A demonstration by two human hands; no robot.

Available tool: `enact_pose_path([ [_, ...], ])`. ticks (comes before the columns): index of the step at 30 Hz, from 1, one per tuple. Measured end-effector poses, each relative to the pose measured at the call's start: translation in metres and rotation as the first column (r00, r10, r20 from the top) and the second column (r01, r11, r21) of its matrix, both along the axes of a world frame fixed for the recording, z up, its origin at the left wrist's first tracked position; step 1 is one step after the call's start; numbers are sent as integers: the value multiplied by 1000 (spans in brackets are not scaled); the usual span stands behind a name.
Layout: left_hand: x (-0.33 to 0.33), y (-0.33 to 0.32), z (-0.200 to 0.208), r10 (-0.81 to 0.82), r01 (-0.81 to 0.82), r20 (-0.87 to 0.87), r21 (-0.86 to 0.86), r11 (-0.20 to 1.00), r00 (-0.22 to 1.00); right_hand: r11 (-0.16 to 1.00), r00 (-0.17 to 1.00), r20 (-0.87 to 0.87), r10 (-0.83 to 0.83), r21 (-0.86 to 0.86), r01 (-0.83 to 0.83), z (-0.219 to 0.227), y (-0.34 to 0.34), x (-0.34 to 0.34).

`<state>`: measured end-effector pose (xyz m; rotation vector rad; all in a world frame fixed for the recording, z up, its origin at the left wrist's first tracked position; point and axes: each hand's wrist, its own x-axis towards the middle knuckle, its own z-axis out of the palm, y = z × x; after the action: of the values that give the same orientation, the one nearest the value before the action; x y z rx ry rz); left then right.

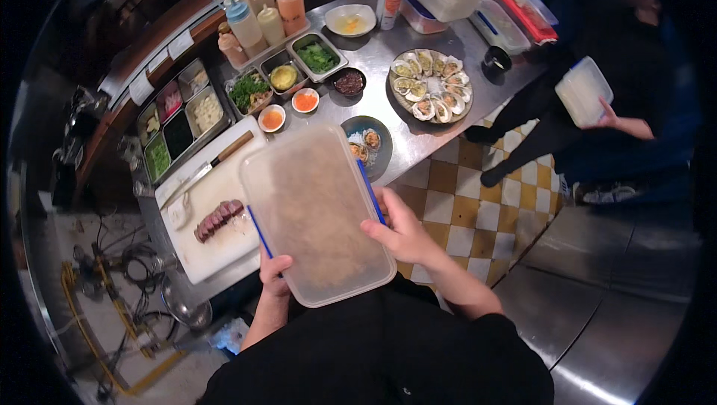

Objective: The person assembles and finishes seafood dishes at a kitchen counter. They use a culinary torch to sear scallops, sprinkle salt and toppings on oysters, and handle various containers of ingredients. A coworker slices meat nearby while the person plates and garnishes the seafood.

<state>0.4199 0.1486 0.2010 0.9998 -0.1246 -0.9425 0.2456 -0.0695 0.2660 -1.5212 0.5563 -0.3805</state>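
Your left hand [275,276] grasps the lower left edge of a translucent lidded food container [317,218], thumb laid over the rim; the rest of its fingers are hidden. Your right hand [399,232] grasps the opposite side, thumb on the lid beside a blue clip [371,192], fingers round the outer edge. Container held in front of your torso, tilted in view, overlapping the near part of the steel surface [373,99]. Contents brownish, too cloudy through the plastic to identify.

To its left: white cutting board [190,257], partly covered in view by the container. On the board, a row of sliced meat [218,220], pink inside, and a wooden-handled knife [230,148] lying near the far edge.

Beyond: two small cups of orange garnish, [272,118] and [305,100], side by side; dark bowl [349,82] near them; metal pan of chopped greens [317,57] behind. Dark plate [385,152] with shellfish just past the container's upper right corner. Farther right, a round platter [403,110] ringed with oysters [423,109].

Off to your right, a co-worker's hand [614,117] holds another clear container [586,95], above checkered floor tiles [463,218].
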Motion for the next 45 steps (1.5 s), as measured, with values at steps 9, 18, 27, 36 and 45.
enact_pose_path([
  [9, -37, 16, -9, 289, -316, 157, 187, 930, 944, 887, 885, -360, -295, 241, 394, -151, -100, 20],
  [18, -40, -16, -26, 277, -282, 58, 127, 951, 959, 844, 876, -342, -340, 299, 445, -174, -127, 58],
  [27, -36, -82, -58, 168, -168, -8, 39, 985, 986, 914, 865, -461, -195, 235, 332, -122, -137, 35],
  [36, -45, -107, -69, 14, -272, 578, 362, 891, 816, 901, 941, -307, 140, 433, 7, -116, -134, 35],
  [45, -68, -88, -41, 204, -314, 356, 285, 906, 912, 867, 918, 196, 344, 309, -390, -58, -147, 13],
])
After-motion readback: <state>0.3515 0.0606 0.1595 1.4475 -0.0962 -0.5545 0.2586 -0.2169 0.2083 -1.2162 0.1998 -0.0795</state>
